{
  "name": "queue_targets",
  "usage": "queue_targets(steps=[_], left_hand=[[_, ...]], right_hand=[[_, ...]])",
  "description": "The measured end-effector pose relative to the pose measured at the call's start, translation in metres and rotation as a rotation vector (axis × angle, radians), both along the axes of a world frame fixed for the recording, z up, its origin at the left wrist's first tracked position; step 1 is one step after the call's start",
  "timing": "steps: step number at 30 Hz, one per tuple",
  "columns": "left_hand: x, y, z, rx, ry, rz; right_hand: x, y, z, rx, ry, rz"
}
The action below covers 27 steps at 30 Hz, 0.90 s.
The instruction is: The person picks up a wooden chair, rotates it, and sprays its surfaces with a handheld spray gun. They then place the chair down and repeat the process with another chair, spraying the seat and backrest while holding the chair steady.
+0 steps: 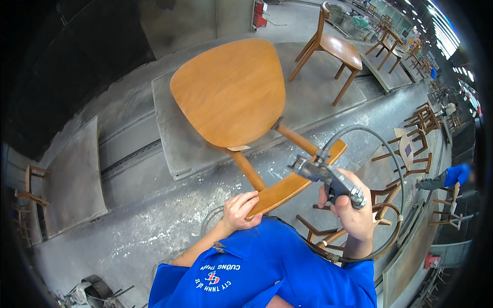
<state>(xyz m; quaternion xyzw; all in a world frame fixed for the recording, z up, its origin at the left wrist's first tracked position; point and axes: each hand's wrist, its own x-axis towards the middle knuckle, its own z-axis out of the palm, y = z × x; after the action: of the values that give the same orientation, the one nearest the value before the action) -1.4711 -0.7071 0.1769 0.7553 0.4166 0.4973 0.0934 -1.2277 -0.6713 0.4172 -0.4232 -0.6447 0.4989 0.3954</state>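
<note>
A brown wooden chair [231, 92] stands on a grey platform [174, 149] in front of me, its seat facing up and its curved backrest [292, 185] nearest to me. My left hand [240, 209] grips the left end of that backrest. My right hand [349, 208] holds a metal spray gun [328, 177] just right of the backrest, nozzle aimed left toward the chair. A grey hose [390, 154] loops from the gun out to the right and back under my wrist.
A second wooden chair [334, 49] stands on a platform farther back. More chair frames [411, 149] crowd the right side, where a person in blue [452, 175] works. Another platform [72, 179] lies to the left with a small chair [31, 190] beside it.
</note>
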Motion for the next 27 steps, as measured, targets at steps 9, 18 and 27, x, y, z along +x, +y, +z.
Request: queue_targets(steps=[9,18,27], left_hand=[[0.001,-0.002,-0.017,-0.005,-0.006,0.012],[0.001,-0.006,-0.025,-0.019,-0.006,0.001],[0.003,-0.009,-0.033,-0.062,0.018,-0.009]], right_hand=[[-0.011,-0.008,-0.015,0.058,-0.071,0.087],[-0.016,-0.017,-0.023,0.037,-0.105,0.167],[-0.017,-0.021,-0.027,0.140,-0.194,-0.031]])
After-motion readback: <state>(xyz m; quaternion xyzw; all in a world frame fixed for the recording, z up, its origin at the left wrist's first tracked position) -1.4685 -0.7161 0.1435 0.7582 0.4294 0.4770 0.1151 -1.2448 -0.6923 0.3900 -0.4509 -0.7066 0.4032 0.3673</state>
